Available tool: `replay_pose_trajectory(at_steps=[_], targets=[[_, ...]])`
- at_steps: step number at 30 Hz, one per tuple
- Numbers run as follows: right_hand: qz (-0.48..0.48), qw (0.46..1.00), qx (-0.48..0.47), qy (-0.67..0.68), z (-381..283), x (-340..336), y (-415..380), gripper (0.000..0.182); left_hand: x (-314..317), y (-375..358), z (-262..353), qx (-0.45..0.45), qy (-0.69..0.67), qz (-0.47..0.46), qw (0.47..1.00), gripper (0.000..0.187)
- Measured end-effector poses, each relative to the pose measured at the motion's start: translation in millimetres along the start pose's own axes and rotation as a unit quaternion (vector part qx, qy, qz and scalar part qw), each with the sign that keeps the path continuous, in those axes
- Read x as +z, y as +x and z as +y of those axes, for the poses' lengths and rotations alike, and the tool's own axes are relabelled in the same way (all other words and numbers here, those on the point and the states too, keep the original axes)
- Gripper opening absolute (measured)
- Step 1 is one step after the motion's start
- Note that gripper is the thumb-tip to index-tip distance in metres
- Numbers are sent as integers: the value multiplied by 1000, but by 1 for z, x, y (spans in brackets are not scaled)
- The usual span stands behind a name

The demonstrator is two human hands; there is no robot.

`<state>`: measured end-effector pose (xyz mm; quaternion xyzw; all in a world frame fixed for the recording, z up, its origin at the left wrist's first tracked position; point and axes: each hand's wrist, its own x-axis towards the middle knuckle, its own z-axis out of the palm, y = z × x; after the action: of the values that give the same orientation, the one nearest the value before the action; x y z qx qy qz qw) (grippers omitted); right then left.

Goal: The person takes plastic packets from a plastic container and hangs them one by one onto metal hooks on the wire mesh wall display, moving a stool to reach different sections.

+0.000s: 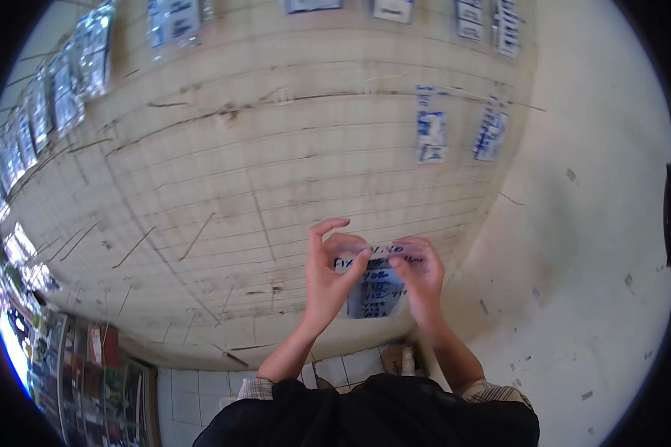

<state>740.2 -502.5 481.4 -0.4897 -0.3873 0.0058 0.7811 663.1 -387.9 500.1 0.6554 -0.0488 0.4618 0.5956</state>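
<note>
- A wire grid display panel fills most of the view, mounted against a pale wall; thin hooks stick out of the panel here and there.
- A row of shiny silver packets hangs along the panel's left edge, curving down toward a shelf of colourful goods at lower left.
- Several blue-and-white packets hang on the upper right part of the panel, with more along the top edge.
- The person's dark top shows at the bottom, with both forearms raised from it.
- The left hand and right hand are up in front of the panel's lower middle, close together.
- Both hands pinch the upper edge of a clear plastic packet with blue printing and a handwritten label; the left index finger stands raised. The packet hangs between the hands, just before the panel.
</note>
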Motion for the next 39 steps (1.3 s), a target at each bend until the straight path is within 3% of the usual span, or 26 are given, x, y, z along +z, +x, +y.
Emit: replay_pose_trajectory(at_steps=[3, 9, 15, 22, 39], targets=[[51, 998, -12, -35, -21, -20, 29, 19, 34, 26, 3, 30, -26, -16, 999, 48], [46, 987, -156, -14, -68, -16, 111, 13, 63, 99, 44, 105, 5, 10, 994, 44], [34, 984, -174, -27, -75, 5, 180, 21, 60, 158, 52, 124, 23, 63, 990, 47], [46, 985, -163, -14, -67, 11, 203, 21, 57, 176, 52, 97, 66, 75, 990, 55], [56, 982, -181, -27, -64, 4, 211, 21, 62, 182, 50, 103, 69, 69, 990, 53]])
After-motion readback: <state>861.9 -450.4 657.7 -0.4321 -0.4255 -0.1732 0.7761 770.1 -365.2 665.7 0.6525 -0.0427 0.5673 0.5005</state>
